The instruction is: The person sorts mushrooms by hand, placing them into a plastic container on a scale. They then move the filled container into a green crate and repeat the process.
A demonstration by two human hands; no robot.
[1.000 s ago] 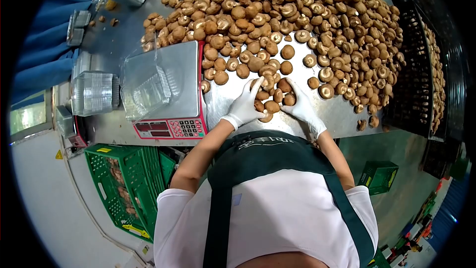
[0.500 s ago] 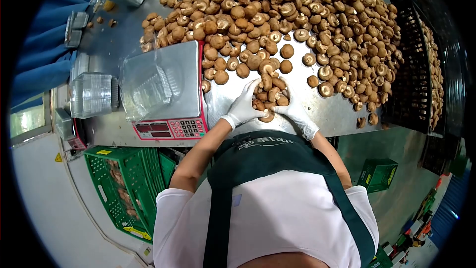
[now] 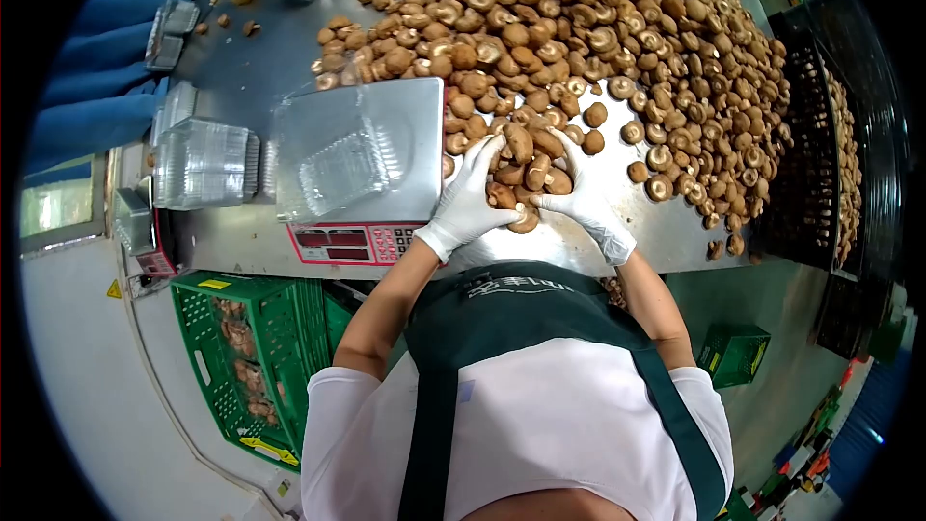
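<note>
Both my hands wear white gloves and press a cluster of brown mushrooms (image 3: 527, 169) between them. My left hand (image 3: 470, 195) curves round the cluster's left side, its thumb at the lower edge. On the opposite side, my right hand (image 3: 585, 201) closes in with the fingers along the mushrooms. Left of my hands stands a scale (image 3: 417, 121) with a metal plate and a red-edged keypad. An open clear plastic container (image 3: 342, 169) lies on that plate. A large heap of mushrooms (image 3: 675, 58) spreads behind and to the right of my hands.
Stacked clear containers (image 3: 204, 164) stand left of the scale. A black crate (image 3: 805, 154) with mushrooms is at the table's right end. Green crates (image 3: 253, 299) sit below the left edge, and another green crate (image 3: 738, 355) is on the floor at right.
The gathered mushrooms now sit higher between my hands and appear larger. The view has shifted, so the scale and containers appear further right. Both hands keep their hold.
</note>
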